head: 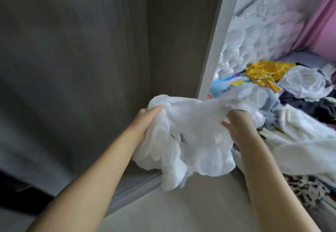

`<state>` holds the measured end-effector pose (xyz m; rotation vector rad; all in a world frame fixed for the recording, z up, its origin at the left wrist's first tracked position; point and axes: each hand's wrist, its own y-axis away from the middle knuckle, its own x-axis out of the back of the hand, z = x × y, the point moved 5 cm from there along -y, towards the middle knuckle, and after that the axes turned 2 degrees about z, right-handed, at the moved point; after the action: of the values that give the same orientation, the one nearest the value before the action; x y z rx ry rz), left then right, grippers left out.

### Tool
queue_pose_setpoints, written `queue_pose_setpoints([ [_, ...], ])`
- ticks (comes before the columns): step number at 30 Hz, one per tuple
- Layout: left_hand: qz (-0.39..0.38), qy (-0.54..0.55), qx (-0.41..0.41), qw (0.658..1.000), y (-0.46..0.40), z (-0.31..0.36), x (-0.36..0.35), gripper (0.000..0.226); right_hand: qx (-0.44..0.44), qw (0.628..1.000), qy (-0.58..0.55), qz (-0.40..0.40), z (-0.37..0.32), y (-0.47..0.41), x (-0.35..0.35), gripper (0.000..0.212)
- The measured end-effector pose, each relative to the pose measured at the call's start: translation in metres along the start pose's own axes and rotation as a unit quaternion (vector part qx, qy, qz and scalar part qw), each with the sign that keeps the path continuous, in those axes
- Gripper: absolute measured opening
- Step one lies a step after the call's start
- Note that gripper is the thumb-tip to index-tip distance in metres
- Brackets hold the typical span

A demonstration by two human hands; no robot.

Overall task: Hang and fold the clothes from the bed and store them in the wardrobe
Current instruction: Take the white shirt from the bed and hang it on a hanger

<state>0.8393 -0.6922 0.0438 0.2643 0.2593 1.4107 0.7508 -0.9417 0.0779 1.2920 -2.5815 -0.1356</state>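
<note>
Both bare arms reach forward. The left hand [145, 120] grips a bunched edge of a white garment [189, 133], fingers curled into the cloth; the right hand [238, 124] clutches its other side. The garment hangs above the pale floor [181, 204], before the open wardrobe [91, 59]. Beyond, mixed clothes [269, 75] are heaped on the bed.

Wardrobe [91, 50] left, clothes pile [291, 104] right

Both hands grip a crumpled white garment [183, 135]: left hand [145, 120] at its left edge, right hand [238, 124] near the clothes pile [291, 93] on the right.
</note>
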Motion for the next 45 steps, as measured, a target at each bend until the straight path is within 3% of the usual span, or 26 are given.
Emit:
queue_pose_setpoints([
  [2,-0.053,0.037,-0.001,0.998,0.008,0.023,-0.015,0.021,0.031,0.988,0.059,-0.142,0.005,0.024,-0.042,0.006],
  [4,-0.114,0.066,-0.012,0.991,0.018,0.035,-0.028,0.023,0.091,0.928,0.176,-0.316,0.008,0.054,-0.082,0.041],
  [5,-0.139,0.087,-0.015,0.986,0.021,0.038,-0.031,0.026,0.096,0.907,0.198,-0.360,0.011,0.062,-0.095,0.049],
  [7,-0.198,0.147,-0.008,0.969,0.028,0.041,-0.035,0.029,0.106,0.920,0.172,-0.335,0.009,0.061,-0.102,0.027],
  [8,-0.220,0.170,-0.012,0.960,0.029,0.043,-0.034,0.030,0.118,0.938,0.159,-0.284,0.006,0.056,-0.101,0.012],
  [10,-0.216,0.173,-0.031,0.960,0.028,0.041,-0.024,0.030,0.117,0.970,0.114,-0.182,0.004,0.043,-0.092,0.013],
  [12,-0.203,0.141,-0.044,0.968,0.027,0.033,-0.009,0.031,0.067,0.991,0.011,-0.114,0.006,0.029,-0.080,0.015],
  [15,-0.242,-0.023,-0.056,0.968,0.035,0.004,0.009,0.037,-0.016,0.991,-0.116,-0.065,0.009,0.018,-0.071,0.015],
  [17,-0.248,-0.129,-0.045,0.959,0.042,-0.019,0.006,0.032,-0.053,0.982,-0.175,-0.054,0.010,0.012,-0.069,0.018],
  [18,-0.211,-0.145,-0.050,0.965,0.041,-0.025,0.005,0.028,-0.065,0.977,-0.195,-0.058,0.010,0.011,-0.070,0.018],
  [20,-0.081,-0.095,-0.063,0.990,0.036,-0.022,0.012,0.016,-0.065,0.977,-0.187,-0.075,0.009,0.014,-0.072,0.018],
  [22,0.013,-0.033,-0.103,0.994,0.036,-0.003,0.023,0.008,-0.055,0.982,-0.163,-0.071,0.010,0.016,-0.071,0.019],
  [24,0.015,-0.016,-0.145,0.989,0.037,0.019,0.034,0.014,-0.058,0.985,-0.151,-0.060,0.013,0.019,-0.069,0.022],
  [27,-0.054,0.040,-0.164,0.984,0.043,0.043,0.042,0.011,-0.069,0.982,-0.165,-0.062,0.019,0.025,-0.070,0.022],
  [29,-0.037,0.027,-0.164,0.985,0.040,0.045,0.042,0.023,-0.073,0.977,-0.183,-0.083,0.019,0.031,-0.076,0.018],
  [30,0.001,-0.030,-0.176,0.984,0.039,0.043,0.042,0.035,-0.074,0.973,-0.197,-0.093,0.018,0.034,-0.078,0.016],
  [31,0.052,-0.118,-0.209,0.969,0.041,0.039,0.043,0.051,-0.075,0.968,-0.217,-0.101,0.015,0.036,-0.079,0.015],
  [33,0.100,-0.277,-0.367,0.882,0.059,0.033,0.036,0.068,-0.083,0.954,-0.268,-0.107,0.005,0.040,-0.080,0.017],
  [35,-0.002,-0.378,-0.499,0.779,0.079,0.008,0.015,0.078,-0.083,0.929,-0.336,-0.129,-0.009,0.043,-0.079,0.029],
  [37,-0.113,-0.474,-0.514,0.706,0.088,-0.029,-0.003,0.099,-0.072,0.898,-0.397,-0.176,-0.025,0.045,-0.082,0.036],
  [39,-0.103,-0.545,-0.504,0.662,0.089,-0.051,-0.011,0.112,-0.081,0.874,-0.428,-0.215,-0.040,0.050,-0.084,0.034],
  [42,0.003,-0.494,-0.486,0.721,0.083,-0.033,-0.007,0.093,-0.105,0.868,-0.424,-0.238,-0.051,0.054,-0.091,0.028],
  [45,0.023,-0.355,-0.514,0.781,0.079,0.001,0.002,0.047,-0.089,0.891,-0.400,-0.193,-0.049,0.050,-0.088,0.024],
])
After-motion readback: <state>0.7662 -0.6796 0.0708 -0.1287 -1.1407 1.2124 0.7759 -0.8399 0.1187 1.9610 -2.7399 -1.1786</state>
